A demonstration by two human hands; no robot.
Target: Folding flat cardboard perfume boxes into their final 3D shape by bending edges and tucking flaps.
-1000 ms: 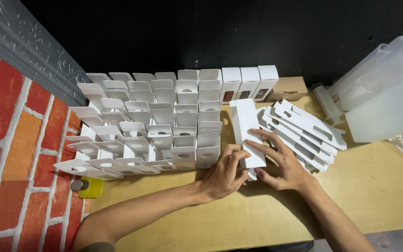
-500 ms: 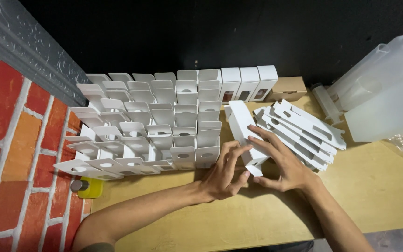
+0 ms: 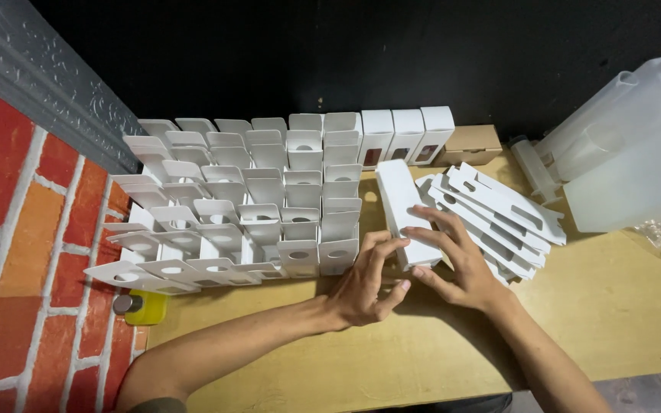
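Both hands work on one white carton (image 3: 405, 210) that lies on the wooden bench (image 3: 621, 306), between the block of erected boxes (image 3: 246, 206) on the left and the fanned pile of flat carton blanks (image 3: 499, 210) on the right. The carton is long and narrow, and its far end points toward the black wall.

The left hand (image 3: 365, 287) has its fingers bent, and the fingertips press on the near end of the carton from the left side. The right hand (image 3: 460, 264) is spread, with its fingers resting on the near end and the right edge of the same carton. So neither hand is empty or closed into a fist; together they pinch and steady the near end.

The carton looks like thin white paperboard. I judge it very light and quite easy to crush or crease, so a firm squeeze in the middle of a panel would probably dent it. It should be stiffer along the folded edges and corners, and these seem the better places to hold. The surface looks smooth, perhaps a little slippery for dry fingers.

The erected boxes stand in tight rows with their top flaps open. Behind them, near the wall, there is a small brown box (image 3: 470, 144). A large translucent plastic container (image 3: 629, 168) stands at the right, and a small yellow object (image 3: 145, 307) lies at the left edge, beside the red brick wall (image 3: 17, 252).
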